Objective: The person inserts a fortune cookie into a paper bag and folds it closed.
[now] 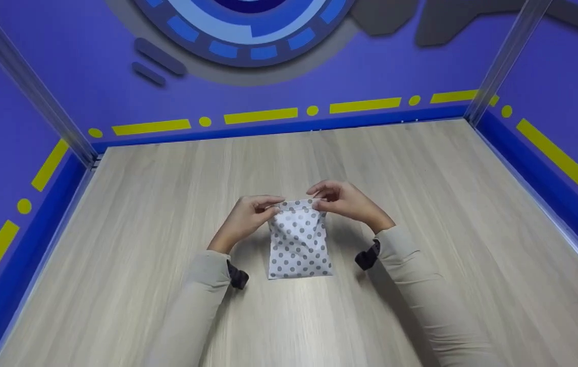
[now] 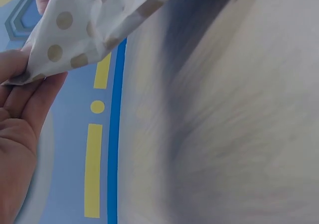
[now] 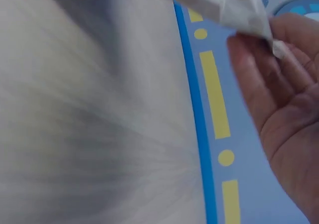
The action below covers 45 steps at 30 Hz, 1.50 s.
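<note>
A small white bag with grey polka dots (image 1: pixel 299 242) hangs between my two hands near the middle of the table. My left hand (image 1: pixel 251 216) pinches its upper left corner between thumb and fingers. At the upper right corner, the thumb and fingers of my right hand (image 1: pixel 345 202) pinch the edge. The left wrist view shows the dotted bag (image 2: pixel 84 30) slanting up from the left hand's (image 2: pixel 22 114) grip. In the right wrist view a pale corner of the bag (image 3: pixel 239 10) sits between the right thumb and fingers (image 3: pixel 251 79).
A light wood-grain table (image 1: pixel 166 204) lies under the hands. Blue-purple panels with yellow dashes (image 1: pixel 261 116) stand along its back and sides, with metal posts (image 1: pixel 505 58) at the corners. Dark straps with small black devices (image 1: pixel 368 256) are on both wrists.
</note>
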{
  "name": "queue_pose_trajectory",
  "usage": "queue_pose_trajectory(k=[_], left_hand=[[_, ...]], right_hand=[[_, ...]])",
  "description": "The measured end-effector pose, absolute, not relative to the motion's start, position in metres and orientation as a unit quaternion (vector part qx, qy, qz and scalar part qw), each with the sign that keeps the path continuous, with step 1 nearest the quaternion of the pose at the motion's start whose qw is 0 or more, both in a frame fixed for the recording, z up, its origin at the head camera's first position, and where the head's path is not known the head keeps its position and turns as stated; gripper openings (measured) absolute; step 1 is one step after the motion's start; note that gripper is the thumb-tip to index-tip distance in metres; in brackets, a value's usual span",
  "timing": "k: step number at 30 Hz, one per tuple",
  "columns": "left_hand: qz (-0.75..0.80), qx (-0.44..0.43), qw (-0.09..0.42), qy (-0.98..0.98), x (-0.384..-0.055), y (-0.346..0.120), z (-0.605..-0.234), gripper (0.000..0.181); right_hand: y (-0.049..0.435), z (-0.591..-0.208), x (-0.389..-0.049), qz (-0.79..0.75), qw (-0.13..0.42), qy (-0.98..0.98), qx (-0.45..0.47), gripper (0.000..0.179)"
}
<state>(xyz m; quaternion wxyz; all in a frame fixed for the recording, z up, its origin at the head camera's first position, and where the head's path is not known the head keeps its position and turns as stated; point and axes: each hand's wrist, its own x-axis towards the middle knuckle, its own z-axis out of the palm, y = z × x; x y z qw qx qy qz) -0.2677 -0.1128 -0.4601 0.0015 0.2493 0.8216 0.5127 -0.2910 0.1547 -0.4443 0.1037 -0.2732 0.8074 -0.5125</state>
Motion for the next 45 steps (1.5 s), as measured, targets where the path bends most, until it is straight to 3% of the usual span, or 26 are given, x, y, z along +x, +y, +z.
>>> queue_pose_trajectory(k=[16, 37, 45], left_hand=[[0.559, 0.235, 0.017, 0.795, -0.263, -0.098, -0.463, 0.020], [0.567, 0.233, 0.002, 0.790, -0.263, -0.099, -0.462, 0.016], [0.572, 0.211, -0.009, 0.793, -0.262, -0.105, -0.458, 0.018]], right_hand=[[0.116, -0.436, -0.281, -0.422, 0.018, 0.854, -0.303, 0.014], [0.130, -0.433, -0.285, -0.460, 0.075, 0.841, -0.275, 0.020], [0.137, -0.427, -0.283, -0.454, 0.054, 0.850, -0.261, 0.016]])
